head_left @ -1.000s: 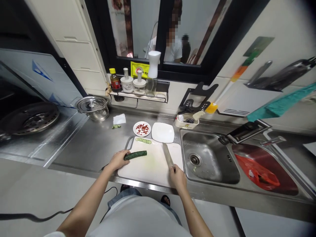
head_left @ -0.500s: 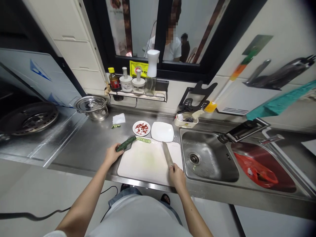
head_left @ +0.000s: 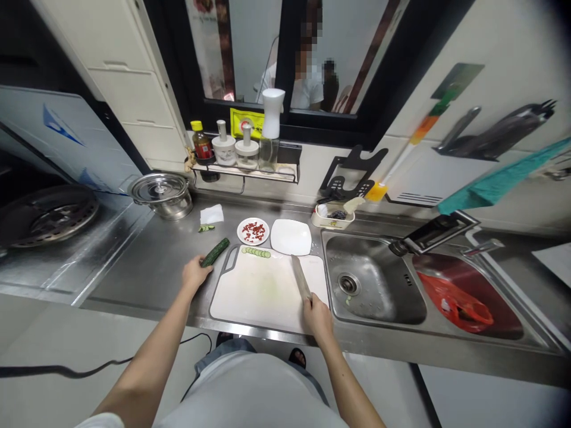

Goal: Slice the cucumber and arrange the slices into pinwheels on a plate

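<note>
My left hand [head_left: 195,271] is closed around the near end of a dark green cucumber [head_left: 215,252], left of the cutting board over the steel counter. In my right hand [head_left: 318,313] is the handle of a knife [head_left: 300,277], its blade pointing away from me over the right part of the board. The white cutting board [head_left: 250,297] has a grey rim and a handle slot at its far left corner. Along its far edge lies a row of thin cucumber slices [head_left: 256,252]. Whether the cucumber touches the counter I cannot tell.
Beyond the board stand a small plate of chopped red pieces [head_left: 253,231] and a white square plate [head_left: 291,236]. A lidded steel pot [head_left: 161,195], a white tissue [head_left: 211,214] and green scraps [head_left: 206,228] are to the left. On the right is a sink [head_left: 375,279].
My left hand has carried the cucumber leftward off the board's far left corner, uncovering the handle slot. My right hand and the knife stay in about the same place over the board.
</note>
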A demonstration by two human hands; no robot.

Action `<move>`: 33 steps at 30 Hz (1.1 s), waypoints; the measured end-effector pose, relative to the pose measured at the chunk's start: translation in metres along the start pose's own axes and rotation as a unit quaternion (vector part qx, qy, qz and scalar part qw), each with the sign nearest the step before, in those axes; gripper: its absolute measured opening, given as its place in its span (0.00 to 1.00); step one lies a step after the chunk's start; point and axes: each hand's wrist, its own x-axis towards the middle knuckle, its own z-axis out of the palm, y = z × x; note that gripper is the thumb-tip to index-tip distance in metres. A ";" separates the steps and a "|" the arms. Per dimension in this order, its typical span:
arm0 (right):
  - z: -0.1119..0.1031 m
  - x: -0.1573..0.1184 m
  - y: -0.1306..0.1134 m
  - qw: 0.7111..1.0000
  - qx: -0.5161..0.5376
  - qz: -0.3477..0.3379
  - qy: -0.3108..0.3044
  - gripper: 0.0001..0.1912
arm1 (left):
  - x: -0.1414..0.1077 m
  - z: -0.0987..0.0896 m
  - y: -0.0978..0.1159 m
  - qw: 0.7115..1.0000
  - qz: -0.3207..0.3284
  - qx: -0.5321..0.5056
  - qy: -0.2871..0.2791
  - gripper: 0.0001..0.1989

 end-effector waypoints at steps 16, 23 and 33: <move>0.002 0.003 0.001 1.000 -0.006 -0.001 -0.005 0.18 | 0.001 0.004 -0.001 0.999 0.017 0.035 -0.004 0.23; 0.003 0.004 0.002 1.000 -0.005 -0.006 -0.007 0.18 | -0.013 0.003 0.020 0.994 0.042 0.078 0.069 0.27; 0.007 0.004 0.002 1.000 -0.005 -0.010 -0.002 0.18 | -0.037 0.066 0.102 0.972 0.232 -0.030 -0.024 0.17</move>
